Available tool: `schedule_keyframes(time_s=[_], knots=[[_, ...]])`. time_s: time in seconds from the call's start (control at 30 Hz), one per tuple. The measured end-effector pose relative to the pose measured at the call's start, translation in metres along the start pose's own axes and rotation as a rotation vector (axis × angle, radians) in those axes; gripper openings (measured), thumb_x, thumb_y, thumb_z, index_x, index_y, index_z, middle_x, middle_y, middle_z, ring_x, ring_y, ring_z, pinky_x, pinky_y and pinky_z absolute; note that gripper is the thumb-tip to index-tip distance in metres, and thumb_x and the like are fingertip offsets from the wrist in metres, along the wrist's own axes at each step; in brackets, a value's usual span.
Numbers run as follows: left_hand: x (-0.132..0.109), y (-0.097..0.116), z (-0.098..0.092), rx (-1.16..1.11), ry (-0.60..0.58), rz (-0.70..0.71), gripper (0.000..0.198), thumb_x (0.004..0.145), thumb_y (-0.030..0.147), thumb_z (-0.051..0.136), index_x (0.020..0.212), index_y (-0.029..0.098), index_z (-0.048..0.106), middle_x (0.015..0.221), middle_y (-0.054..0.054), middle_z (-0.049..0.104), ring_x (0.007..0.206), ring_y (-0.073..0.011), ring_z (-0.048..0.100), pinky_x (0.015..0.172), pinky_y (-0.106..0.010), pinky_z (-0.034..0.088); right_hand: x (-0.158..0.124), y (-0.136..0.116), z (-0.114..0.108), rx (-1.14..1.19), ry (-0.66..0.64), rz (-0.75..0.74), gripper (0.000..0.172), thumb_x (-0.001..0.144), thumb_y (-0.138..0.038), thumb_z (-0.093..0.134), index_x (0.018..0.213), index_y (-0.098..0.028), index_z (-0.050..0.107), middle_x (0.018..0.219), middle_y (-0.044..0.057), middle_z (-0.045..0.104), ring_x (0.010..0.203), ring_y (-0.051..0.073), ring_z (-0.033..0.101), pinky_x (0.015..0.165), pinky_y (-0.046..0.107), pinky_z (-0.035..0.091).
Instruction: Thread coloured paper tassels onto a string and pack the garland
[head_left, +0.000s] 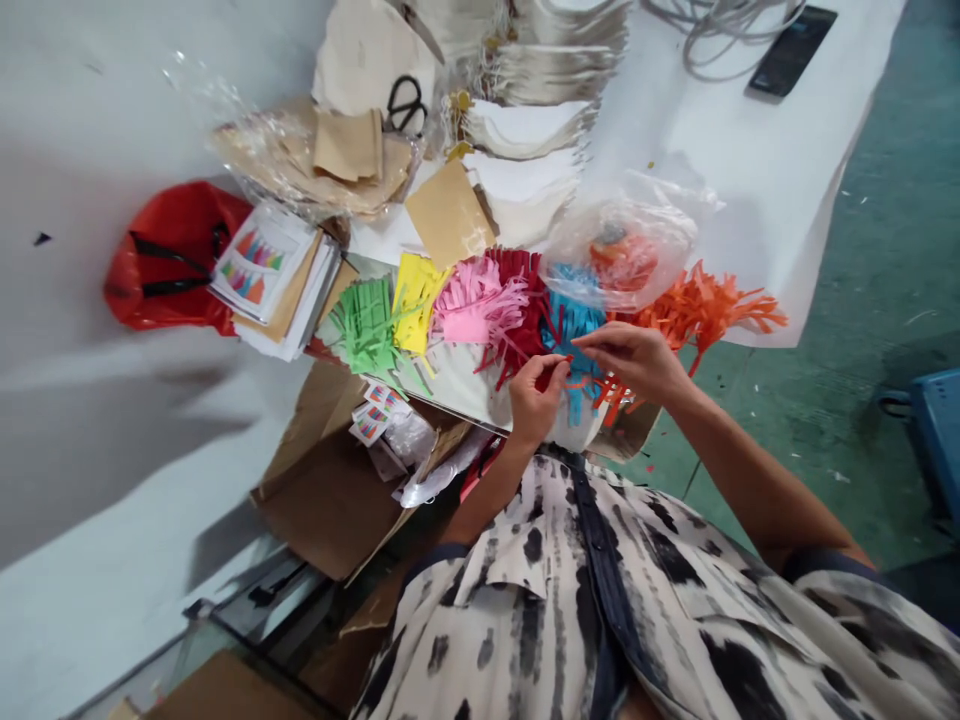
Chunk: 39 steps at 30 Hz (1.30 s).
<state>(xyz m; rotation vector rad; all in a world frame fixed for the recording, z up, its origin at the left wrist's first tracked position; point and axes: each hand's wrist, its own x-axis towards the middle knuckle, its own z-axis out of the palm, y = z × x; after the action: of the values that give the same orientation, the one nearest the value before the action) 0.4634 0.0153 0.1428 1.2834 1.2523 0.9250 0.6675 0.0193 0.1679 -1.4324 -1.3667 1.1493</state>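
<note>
My left hand (535, 398) is closed in a pinch at the table's near edge, and a small bit of red paper (569, 359) shows at its fingertips. Just to the right, my right hand (637, 358) also pinches, its fingertips close to the left ones; what lies between them is too small to make out. Under and behind the hands lie fringed paper tassels: blue (576, 300), dark red (523, 335) and orange (705, 305). Farther left are pink (480, 305), yellow (416, 305) and green (366, 325) fringed bundles.
A clear plastic bag (622, 250) with orange paper sits behind the blue tassels. Stacked white sheets (532, 130), scissors (406, 105), printed cards (266, 260) and a red bag (169, 265) lie beyond. An open cardboard box (322, 500) stands below left; a phone (792, 52) is far right.
</note>
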Motion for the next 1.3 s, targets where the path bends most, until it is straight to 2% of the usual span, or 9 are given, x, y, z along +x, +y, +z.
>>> schedule_keyframes(time_s=[0.07,0.13,0.3,0.53,0.77,1.0,1.13,1.3], knots=[[-0.009,0.007,0.003,0.056,-0.028,0.082,0.029,0.102,0.048,0.074,0.101,0.021,0.081,0.098,-0.005,0.081,0.091,-0.0169,0.075,0.088,-0.029,0.058,-0.023,-0.009,0.002,0.080,0.013,0.004,0.029,0.096,-0.052,0.080,0.107,-0.026,0.088,0.095,0.005,0.079,0.076,0.018,0.069,0.066,0.031,0.052],[-0.018,0.012,0.007,0.070,-0.054,0.128,0.028,0.102,0.049,0.073,0.100,0.021,0.081,0.097,-0.004,0.081,0.090,-0.0170,0.075,0.087,-0.029,0.057,-0.038,-0.015,0.000,0.063,0.044,-0.004,0.029,0.097,-0.053,0.079,0.103,-0.026,0.087,0.092,0.005,0.078,0.076,0.018,0.068,0.066,0.031,0.051],[-0.033,0.018,0.015,0.080,-0.092,0.195,0.027,0.103,0.048,0.072,0.100,0.022,0.081,0.094,-0.003,0.080,0.086,-0.0167,0.075,0.085,-0.029,0.057,-0.059,-0.021,-0.009,-0.097,0.084,-0.046,0.029,0.102,-0.052,0.073,0.102,-0.026,0.085,0.093,0.005,0.079,0.078,0.018,0.068,0.070,0.033,0.053],[-0.048,0.021,0.015,0.179,-0.110,0.400,0.017,0.104,0.038,0.073,0.101,0.023,0.081,0.099,-0.004,0.082,0.092,-0.0170,0.077,0.090,-0.029,0.058,-0.086,-0.021,-0.009,-0.029,0.043,-0.003,0.030,0.102,-0.053,0.074,0.107,-0.026,0.086,0.095,0.005,0.079,0.078,0.018,0.070,0.069,0.031,0.056],[-0.060,0.020,0.010,0.171,-0.089,0.400,0.020,0.105,0.040,0.070,0.100,0.022,0.080,0.097,-0.005,0.082,0.091,-0.0176,0.078,0.088,-0.031,0.060,-0.100,-0.031,0.001,-0.120,0.094,-0.047,0.019,0.104,-0.041,0.071,0.103,-0.026,0.083,0.097,0.006,0.079,0.081,0.019,0.072,0.072,0.032,0.059],[-0.061,0.015,0.002,0.269,-0.055,0.556,0.019,0.105,0.037,0.070,0.099,0.022,0.079,0.094,-0.006,0.083,0.090,-0.0170,0.078,0.089,-0.030,0.061,-0.107,-0.037,0.006,-0.213,0.069,-0.127,0.016,0.105,-0.037,0.071,0.108,-0.031,0.085,0.103,0.005,0.081,0.088,0.020,0.075,0.080,0.036,0.060],[-0.063,0.012,0.000,0.322,-0.056,0.595,0.020,0.106,0.037,0.068,0.099,0.023,0.080,0.093,-0.005,0.083,0.090,-0.0176,0.079,0.089,-0.031,0.062,-0.111,-0.037,0.009,-0.247,0.079,-0.120,0.016,0.105,-0.038,0.070,0.110,-0.031,0.084,0.105,0.005,0.081,0.091,0.021,0.076,0.083,0.037,0.062],[-0.064,0.011,-0.003,0.305,-0.072,0.656,0.013,0.105,0.031,0.070,0.100,0.023,0.080,0.094,-0.005,0.083,0.090,-0.0172,0.079,0.090,-0.031,0.061,-0.118,-0.033,0.015,-0.211,0.121,-0.062,0.016,0.102,-0.040,0.075,0.108,-0.027,0.082,0.101,0.004,0.083,0.083,0.020,0.076,0.079,0.036,0.062]])
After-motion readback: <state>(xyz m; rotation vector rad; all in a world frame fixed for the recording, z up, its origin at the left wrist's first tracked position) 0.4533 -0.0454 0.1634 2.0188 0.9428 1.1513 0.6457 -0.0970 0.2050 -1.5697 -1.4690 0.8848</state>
